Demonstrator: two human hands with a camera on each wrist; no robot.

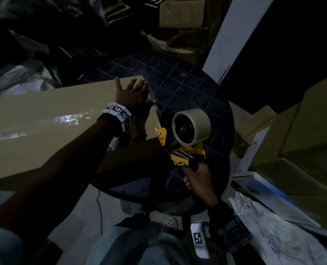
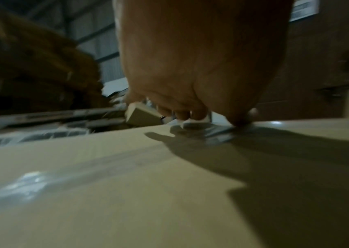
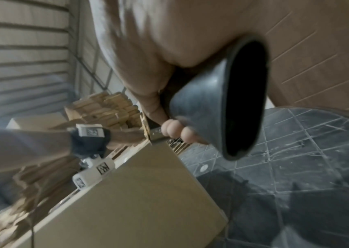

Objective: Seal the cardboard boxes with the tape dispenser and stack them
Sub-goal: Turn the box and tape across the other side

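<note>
Right hand (image 1: 199,180) grips tape dispenser (image 1: 187,138) beside box (image 1: 44,119).

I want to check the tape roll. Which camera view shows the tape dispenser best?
The head view: the whole tape dispenser shows, with its tape roll and yellow frame, gripped by the right hand beside the cardboard box. The right wrist view shows only its black handle and a sliver of yellow frame. The left wrist view does not show it.

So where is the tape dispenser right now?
In the head view the tape dispenser is right of centre, gripped by the right hand over the round dark table, just off the cardboard box corner.
</note>
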